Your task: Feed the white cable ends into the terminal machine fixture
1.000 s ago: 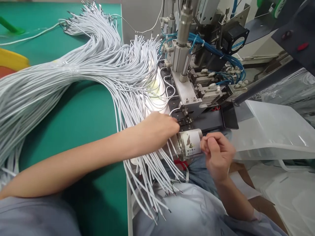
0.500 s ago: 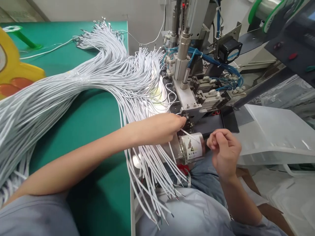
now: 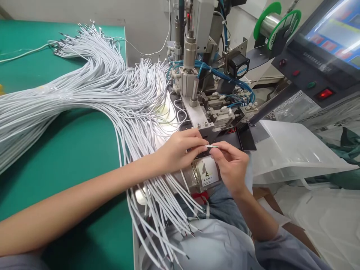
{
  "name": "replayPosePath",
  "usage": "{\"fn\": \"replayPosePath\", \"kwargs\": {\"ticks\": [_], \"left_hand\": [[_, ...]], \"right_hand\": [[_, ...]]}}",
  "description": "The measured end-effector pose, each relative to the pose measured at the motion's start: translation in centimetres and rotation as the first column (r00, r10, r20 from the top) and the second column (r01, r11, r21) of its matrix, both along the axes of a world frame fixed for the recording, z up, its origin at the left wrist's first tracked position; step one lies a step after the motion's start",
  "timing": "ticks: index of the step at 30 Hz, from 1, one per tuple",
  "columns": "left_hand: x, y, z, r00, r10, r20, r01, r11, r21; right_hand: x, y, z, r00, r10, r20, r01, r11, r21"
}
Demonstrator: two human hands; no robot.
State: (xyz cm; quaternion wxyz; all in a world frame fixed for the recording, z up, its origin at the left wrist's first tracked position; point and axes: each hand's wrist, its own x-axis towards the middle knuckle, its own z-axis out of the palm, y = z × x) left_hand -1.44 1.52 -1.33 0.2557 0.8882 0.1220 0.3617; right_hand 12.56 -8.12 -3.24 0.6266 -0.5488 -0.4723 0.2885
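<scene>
Between my two hands, in front of the machine, is the end of a white cable (image 3: 209, 146). My left hand (image 3: 182, 148) pinches it by thumb and fingers just behind its end. At the tip, my right hand (image 3: 231, 163) closes thumb and forefinger on the thin dark wire end. A large bundle of white cables (image 3: 112, 90) lies on the green table, and its loose ends hang over the edge under my left forearm. Just beyond my hands stands the machine (image 3: 194, 112) with metal clamps and blue air tubes.
A labelled packet (image 3: 207, 172) sits just below my hands. To the right are a translucent plastic bin (image 3: 298, 150) and a control panel (image 3: 323, 56) with a lit red switch. A solder wire spool (image 3: 274, 26) is mounted at the back. The green table (image 3: 92, 150) is on the left.
My right hand has come left and up to meet my left hand at the cable end. My left hand has turned, its fingers now stretched along the cable. The view has shifted to the right.
</scene>
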Motion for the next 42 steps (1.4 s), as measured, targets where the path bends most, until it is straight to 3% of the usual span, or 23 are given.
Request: {"fn": "replayPosePath", "kwargs": {"ticks": [3, 9, 13, 17, 19, 21, 24, 25, 26, 28, 30, 31, 33, 35, 37, 39, 42], "left_hand": [[-0.2, 0.0, 0.3, 0.998, -0.066, -0.021, 0.064, 0.995, -0.077], [-0.1, -0.2, 0.6, 1.0, 0.019, 0.017, -0.018, 0.995, -0.095], [0.1, -0.6, 0.1, 0.998, 0.053, 0.017, -0.051, 0.993, -0.105], [0.2, -0.9, -0.6, 0.988, 0.131, 0.077, -0.122, 0.986, -0.112], [0.1, -0.8, -0.8, 0.984, 0.164, 0.074, -0.164, 0.986, -0.014], [-0.1, -0.6, -0.7, 0.979, 0.2, 0.034, -0.202, 0.956, 0.214], [-0.4, -0.3, -0.5, 0.971, 0.239, -0.025, -0.181, 0.797, 0.576], [-0.4, -0.3, -0.4, 0.968, 0.247, -0.033, -0.174, 0.763, 0.622], [-0.4, -0.3, -0.4, 0.967, 0.252, -0.039, -0.175, 0.768, 0.617], [-0.2, -0.6, -0.5, 0.966, 0.254, -0.046, -0.208, 0.873, 0.442], [0.1, -1.0, -0.7, 0.97, 0.239, -0.031, -0.235, 0.966, 0.109], [0.3, -1.3, -0.8, 0.973, 0.232, -0.014, -0.232, 0.971, -0.059], [0.6, -1.6, -1.0, 0.969, 0.247, 0.014, -0.232, 0.927, -0.294], [0.7, -1.7, -1.3, 0.964, 0.266, -0.003, -0.25, 0.905, -0.344], [0.6, -1.5, -1.6, 0.96, 0.268, -0.083, -0.279, 0.939, -0.2], [0.4, -1.0, -2.0, 0.938, 0.278, -0.207, -0.27, 0.961, 0.065], [0.3, -0.4, -2.4, 0.877, 0.303, -0.373, -0.188, 0.931, 0.313]], "right_hand": [[0.1, 0.3, 0.1, 0.996, -0.003, 0.088, -0.001, 0.999, 0.045], [0.9, 0.5, 0.9, 0.93, -0.049, 0.364, 0.011, 0.994, 0.106], [0.5, 0.7, 0.8, 0.958, -0.023, 0.285, 0.009, 0.999, 0.053], [-0.6, 1.1, 0.2, 0.979, -0.101, 0.178, 0.097, 0.995, 0.034], [-0.7, 1.2, 0.1, 0.965, -0.137, 0.224, 0.123, 0.99, 0.075], [-0.3, 1.3, 0.3, 0.934, -0.139, 0.329, 0.102, 0.986, 0.129], [0.9, 1.3, 1.1, 0.875, -0.021, 0.484, -0.012, 0.998, 0.066], [1.2, 1.4, 1.3, 0.864, 0.033, 0.502, -0.046, 0.999, 0.014], [1.4, 1.5, 1.5, 0.864, 0.073, 0.499, -0.067, 0.997, -0.03], [1.5, 1.7, 1.6, 0.893, 0.083, 0.441, -0.064, 0.996, -0.057], [1.1, 2.0, 1.4, 0.937, 0.031, 0.348, -0.027, 1.0, -0.017], [0.8, 2.1, 1.2, 0.953, 0.002, 0.302, -0.004, 1.0, 0.005], [0.4, 2.2, 0.7, 0.972, -0.034, 0.231, 0.029, 0.999, 0.022], [0.4, 2.3, 0.2, 0.982, -0.032, 0.188, 0.037, 0.999, -0.022], [1.0, 2.3, -0.4, 0.988, 0.001, 0.152, 0.014, 0.995, -0.098], [2.0, 2.4, -1.2, 0.993, 0.03, 0.117, -0.01, 0.986, -0.169], [3.4, 2.8, -2.3, 0.996, 0.061, 0.067, -0.043, 0.969, -0.244]]}}
